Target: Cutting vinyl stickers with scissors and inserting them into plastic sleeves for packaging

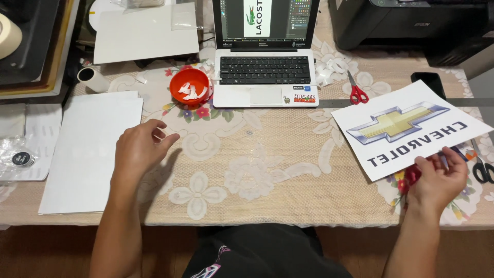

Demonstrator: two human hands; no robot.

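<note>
While the printed sheet (411, 128) is pinched at its near edge by the right hand (440, 177) (right of the laptop (265, 56)), the left hand (139, 146) is held loosely open above the table (267, 154), so steady sliding seems needed.

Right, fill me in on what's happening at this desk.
A person sits at a table covered with a lace cloth. Their right hand grips the near edge of a printed sheet bearing a logo, by the black-handled scissors. Their left hand hovers empty over the cloth beside a stack of white paper. An open laptop sits behind.
</note>
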